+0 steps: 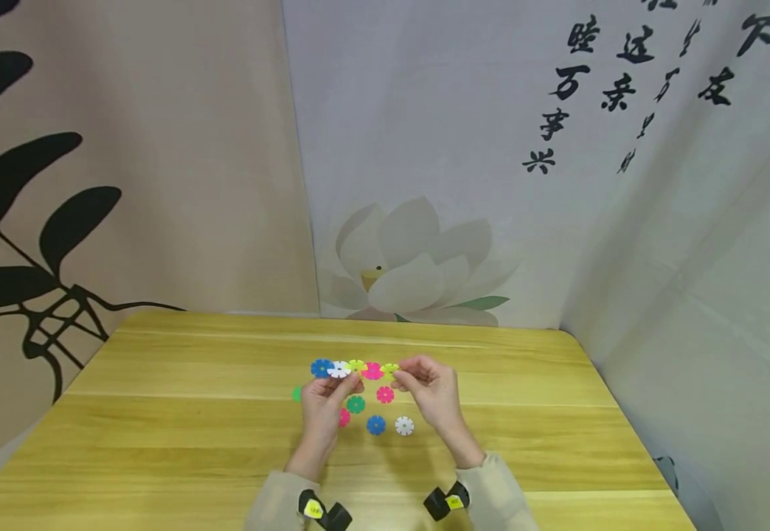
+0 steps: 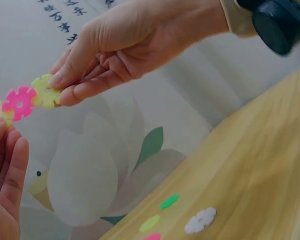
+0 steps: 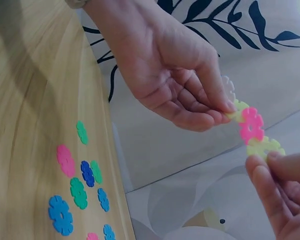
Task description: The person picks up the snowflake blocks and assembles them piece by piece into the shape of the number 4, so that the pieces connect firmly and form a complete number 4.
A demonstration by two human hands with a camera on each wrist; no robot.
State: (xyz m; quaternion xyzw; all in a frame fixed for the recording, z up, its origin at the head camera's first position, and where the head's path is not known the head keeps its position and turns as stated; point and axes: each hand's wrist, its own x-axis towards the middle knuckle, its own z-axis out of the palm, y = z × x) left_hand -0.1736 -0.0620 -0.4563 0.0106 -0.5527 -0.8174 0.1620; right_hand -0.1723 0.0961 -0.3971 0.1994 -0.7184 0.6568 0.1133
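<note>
Between my two hands, above the table, stretches a row of joined flower-shaped plastic discs. From left to right they are a blue disc [image 1: 321, 368], a white disc [image 1: 338, 369], a yellow disc [image 1: 357, 365], a pink disc [image 1: 373, 371] and another yellow disc [image 3: 266, 146]. My left hand [image 1: 323, 402] pinches the row at the first yellow disc, between thumb and fingers. At the right end, my right hand [image 1: 435, 389] pinches the last yellow disc by its edge. The pink disc [image 2: 19, 103] hangs between both grips, touched by neither hand.
Loose discs lie on the wooden table [image 1: 159, 428] below my hands, including a green disc [image 1: 355, 404], a pink one [image 1: 385, 394], a blue one [image 1: 376, 425] and a white one [image 1: 404, 425]. My left hand partly hides others. Printed wall cloths [image 1: 425, 147] rise behind the table.
</note>
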